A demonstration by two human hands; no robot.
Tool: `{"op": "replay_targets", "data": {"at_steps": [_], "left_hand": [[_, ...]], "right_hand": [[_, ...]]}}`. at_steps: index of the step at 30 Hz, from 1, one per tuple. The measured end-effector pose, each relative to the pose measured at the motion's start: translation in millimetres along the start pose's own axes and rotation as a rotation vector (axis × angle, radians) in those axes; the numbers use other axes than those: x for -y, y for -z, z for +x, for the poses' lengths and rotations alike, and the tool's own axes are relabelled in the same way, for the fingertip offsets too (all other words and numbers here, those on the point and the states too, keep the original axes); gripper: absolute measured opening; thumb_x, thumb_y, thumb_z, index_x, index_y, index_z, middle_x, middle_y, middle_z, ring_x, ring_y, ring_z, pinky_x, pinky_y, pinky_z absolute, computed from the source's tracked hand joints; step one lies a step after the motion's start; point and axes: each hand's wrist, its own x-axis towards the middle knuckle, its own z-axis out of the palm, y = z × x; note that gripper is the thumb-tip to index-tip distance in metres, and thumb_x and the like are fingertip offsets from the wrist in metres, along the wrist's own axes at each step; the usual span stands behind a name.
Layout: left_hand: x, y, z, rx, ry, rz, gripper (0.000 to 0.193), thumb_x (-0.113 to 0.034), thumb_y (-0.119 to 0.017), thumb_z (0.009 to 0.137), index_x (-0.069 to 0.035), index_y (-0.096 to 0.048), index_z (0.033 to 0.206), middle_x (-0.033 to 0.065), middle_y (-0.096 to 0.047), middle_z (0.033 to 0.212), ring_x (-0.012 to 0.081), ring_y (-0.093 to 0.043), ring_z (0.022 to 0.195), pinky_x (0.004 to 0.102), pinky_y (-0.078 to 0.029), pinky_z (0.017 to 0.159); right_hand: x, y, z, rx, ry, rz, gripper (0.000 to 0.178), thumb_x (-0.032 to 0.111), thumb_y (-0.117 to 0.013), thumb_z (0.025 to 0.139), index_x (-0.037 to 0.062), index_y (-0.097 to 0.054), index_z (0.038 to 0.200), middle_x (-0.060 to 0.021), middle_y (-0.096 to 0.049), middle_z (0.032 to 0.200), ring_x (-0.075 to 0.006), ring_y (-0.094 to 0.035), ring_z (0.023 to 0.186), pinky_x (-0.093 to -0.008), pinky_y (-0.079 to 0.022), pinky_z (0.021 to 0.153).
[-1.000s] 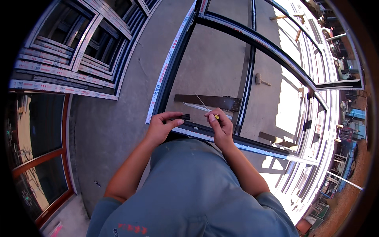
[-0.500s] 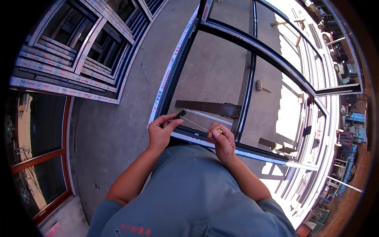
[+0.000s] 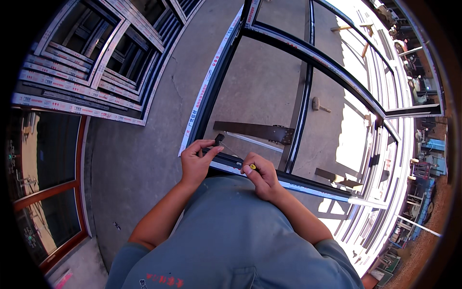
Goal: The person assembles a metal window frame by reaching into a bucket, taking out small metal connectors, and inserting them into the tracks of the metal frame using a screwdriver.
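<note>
1. black block (image 3: pixel 219 139) is sitting at the fingertips of the left hand (image 3: pixel 195 160) — thumb and forefinger are pinching it near the window frame's (image 3: pixel 211 98) near left corner.
2. the right hand (image 3: pixel 262 177) is curling around a yellow-ended screwdriver (image 3: pixel 253 166); its thin shaft is pointing at the block, though contact is too small to tell.
3. by the look of it, tool and block are being worked together; the next move is probably calling for a steady pinch and straight aim.
4. the frame's near edge is running close by both hands — open room is lying inside, over the floor (image 3: pixel 260 72), with a dark strip (image 3: pixel 250 129) just beyond.
</note>
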Motion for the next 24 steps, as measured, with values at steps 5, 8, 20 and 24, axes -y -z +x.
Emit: {"op": "replay_targets", "data": {"at_steps": [5,8,20,24], "left_hand": [[2,0,0,0.032,0.023,0.020,0.025,-0.009,-0.090,0.082,0.001,-0.079,0.101,0.0047,-0.076,0.098,0.0037,-0.045,0.067,0.0224,-0.036,0.058],[4,2,2,0.048,0.039,0.013,0.025,-0.009,-0.090,0.082,0.002,-0.079,0.101,0.0048,-0.076,0.098,0.0036,-0.046,0.068,0.0227,-0.036,0.058],[29,13,-1,0.032,0.202,0.000,0.025,-0.013,-0.089,0.085,0.002,-0.079,0.102,0.0021,-0.073,0.091,0.0042,-0.048,0.070,0.0227,-0.037,0.061],[36,19,-8,0.004,0.249,0.073,0.026,-0.015,-0.089,0.085,0.002,-0.079,0.102,-0.0002,-0.071,0.087,0.0032,-0.044,0.067,0.0230,-0.034,0.059]], "right_hand": [[1,5,4,0.065,-0.010,-0.002,0.014,0.010,-0.055,0.102,0.0001,-0.060,0.094,-0.0101,-0.056,0.086,-0.0208,-0.055,0.077,-0.0332,-0.045,0.072],[-11,6,4,0.044,-0.014,0.082,0.014,0.010,-0.055,0.103,-0.0001,-0.060,0.095,-0.0104,-0.056,0.088,-0.0203,-0.056,0.079,-0.0325,-0.046,0.074],[-9,3,28,0.134,-0.044,-0.182,0.018,0.012,-0.053,0.109,0.0002,-0.065,0.116,-0.0127,-0.067,0.103,-0.0224,-0.067,0.094,-0.0352,-0.053,0.084],[-19,-7,27,0.137,-0.293,-0.210,0.023,0.010,-0.054,0.106,-0.0021,-0.063,0.124,-0.0186,-0.067,0.103,-0.0373,-0.067,0.095,-0.0412,-0.054,0.087]]}}
